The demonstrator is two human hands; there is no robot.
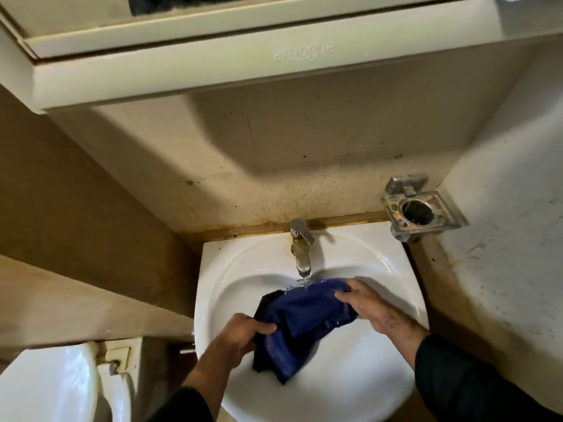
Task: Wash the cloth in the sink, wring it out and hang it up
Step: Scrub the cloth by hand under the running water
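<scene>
Sink (pixel 231 269) holds blue cloth (pixel 304 318), gripped by both hands.

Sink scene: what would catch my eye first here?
A blue cloth stretched between the left hand and right hand, over the white sink. The tap behind runs water onto it. A rusty metal holder hangs on the wall at right.

- Your sink (pixel 231 287) is a white basin set against the stained wall, and it carries everything here.
- The tap (pixel 300 248) stands upright on its back rim, with water running from the spout.
- The blue cloth (pixel 304 318) lies in the bowl, its far edge under the stream and its near end draped toward the front.
</scene>
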